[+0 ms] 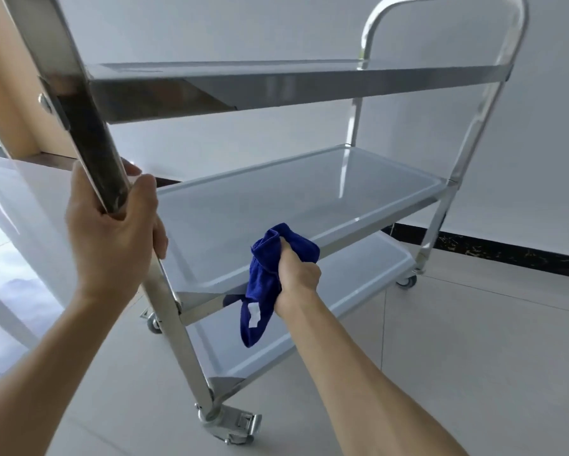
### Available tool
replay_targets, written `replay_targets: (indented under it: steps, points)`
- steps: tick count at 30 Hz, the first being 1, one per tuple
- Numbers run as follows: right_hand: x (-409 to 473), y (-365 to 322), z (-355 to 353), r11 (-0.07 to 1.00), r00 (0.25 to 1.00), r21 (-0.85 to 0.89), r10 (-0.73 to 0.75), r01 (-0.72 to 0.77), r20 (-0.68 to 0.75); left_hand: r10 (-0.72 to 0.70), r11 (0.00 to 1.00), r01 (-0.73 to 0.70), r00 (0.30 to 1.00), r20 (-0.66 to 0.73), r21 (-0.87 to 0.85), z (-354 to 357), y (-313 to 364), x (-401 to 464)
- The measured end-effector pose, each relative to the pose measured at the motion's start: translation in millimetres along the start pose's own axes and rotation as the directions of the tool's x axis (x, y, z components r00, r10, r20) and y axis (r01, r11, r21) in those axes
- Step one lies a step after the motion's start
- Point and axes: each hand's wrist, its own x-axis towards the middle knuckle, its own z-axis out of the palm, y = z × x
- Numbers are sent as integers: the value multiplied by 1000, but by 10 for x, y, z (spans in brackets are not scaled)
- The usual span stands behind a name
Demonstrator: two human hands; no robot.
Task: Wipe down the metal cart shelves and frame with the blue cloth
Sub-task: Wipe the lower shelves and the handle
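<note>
At the near rim of the middle shelf (309,199), fingers of the right hand (298,278) curl tight around the bunched blue cloth (260,281), pressing it on the edge, forearm reaching forward. The left hand (112,232) wraps the cart's near upright post (89,126), arm raised.

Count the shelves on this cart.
3: top shelf, middle shelf where the right hand holds the cloth, bottom shelf near the floor.

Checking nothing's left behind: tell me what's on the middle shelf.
The middle shelf looks bare; the right hand presses the blue cloth on its front rim, hiding that spot.
</note>
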Motion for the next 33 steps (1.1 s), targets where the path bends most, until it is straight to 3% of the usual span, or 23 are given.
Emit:
replay_targets:
  steps: [15, 21, 23, 25, 27, 29, 31, 32, 33]
  points:
    - [-165, 23, -201, 1000, 999, 4, -24, 24, 33, -166, 986, 159, 975, 145, 54, 49, -335, 411]
    - [-429, -147, -533, 973, 990, -233, 43, -10, 138, -228, 973, 230, 963, 142, 0, 224, -392, 445]
    - [-572, -222, -627, 953, 981, -301, 19, 41, 194, -247, 968, 249, 959, 141, 0, 269, -402, 450]
    - [-726, -328, -616, 914, 951, -330, -146, 235, 273, -257, 965, 261, 956, 143, -12, 302, -403, 459]
    - [-819, -492, -497, 767, 842, -375, -388, 520, 375, -255, 965, 261, 953, 163, -12, 325, -403, 461]
    - [-823, -667, -299, 505, 687, -466, -543, 727, 484, -259, 964, 266, 948, 186, -14, 348, -408, 459]
    - [-678, -720, -119, 177, 578, -602, -575, 779, 579, -264, 962, 272, 942, 207, -14, 363, -413, 459]
    - [-576, -693, -57, -69, 542, -677, -541, 733, 643, -269, 961, 277, 939, 214, -11, 364, -411, 457]
    - [-450, -627, -32, -322, 573, -728, -460, 605, 679, -276, 958, 285, 936, 218, -11, 366, -404, 454]
